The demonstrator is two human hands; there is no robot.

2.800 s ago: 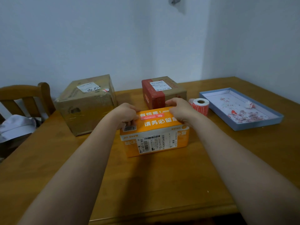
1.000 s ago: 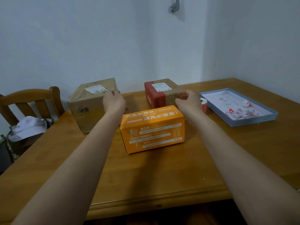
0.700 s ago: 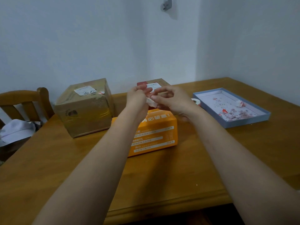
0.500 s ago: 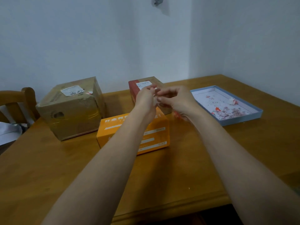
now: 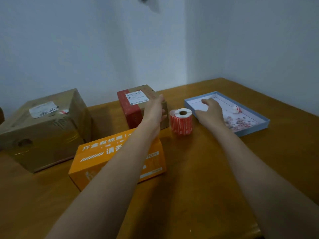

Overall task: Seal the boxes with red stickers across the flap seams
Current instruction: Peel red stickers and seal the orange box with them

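An orange box (image 5: 96,159) lies near me on the wooden table, partly under my left forearm. Behind it stands a small brown box with red tape (image 5: 133,107) and a white label. A bigger brown box (image 5: 44,128) sits at the left. A roll of red stickers (image 5: 181,122) stands upright between my hands. My left hand (image 5: 154,109) hovers by the small brown box, fingers stretched out and apart. My right hand (image 5: 209,112) reaches over the near corner of the blue tray (image 5: 253,129), fingers spread, nothing visible in it.
The blue tray holds red and white paper scraps and a crumpled ball (image 5: 235,109). White walls meet in a corner behind the table. The table's front edge runs along the bottom right.
My hands were together above the orange box, working a small white piece. They have since parted: the right went to the tray, the left toward the small brown box. The view swung right.
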